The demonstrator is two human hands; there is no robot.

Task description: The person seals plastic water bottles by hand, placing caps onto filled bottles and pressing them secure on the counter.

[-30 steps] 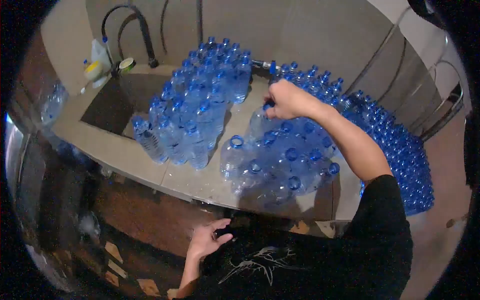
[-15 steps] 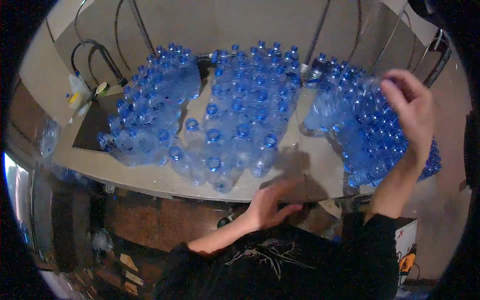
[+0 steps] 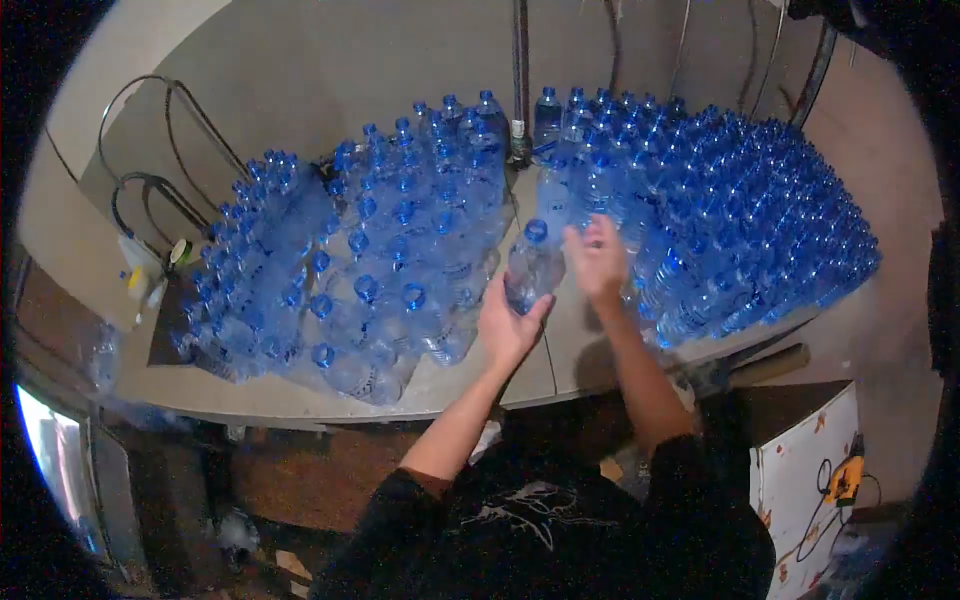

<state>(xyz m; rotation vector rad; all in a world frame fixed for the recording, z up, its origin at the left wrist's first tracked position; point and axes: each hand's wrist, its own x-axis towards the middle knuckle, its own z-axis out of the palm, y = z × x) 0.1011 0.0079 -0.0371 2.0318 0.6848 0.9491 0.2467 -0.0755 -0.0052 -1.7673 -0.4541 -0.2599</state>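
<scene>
A clear plastic bottle (image 3: 532,275) with a blue top is tilted slightly in my left hand (image 3: 508,325), whose fingers wrap its lower body. My right hand (image 3: 602,268) is just to the right of that bottle, fingers partly bent and apart, a little blurred; I see nothing held in it. Directly beyond the right hand stands another blue-topped bottle (image 3: 598,185). To the right is a dense block of standing bottles (image 3: 750,210), and to the left a looser group of bottles (image 3: 400,250) spreads toward the front edge.
The bottles stand on a pale table (image 3: 530,375) with a curved front edge. Dark metal rods (image 3: 520,80) and looped cables rise at the back. At far left are a white-and-yellow container (image 3: 138,280) and a small round tin (image 3: 180,252). A yellow tool (image 3: 846,480) hangs at lower right.
The view has turned to the right. My left hand has come up from the table's front edge and now holds a bottle. My right hand has come down from above the right-hand block to beside it.
</scene>
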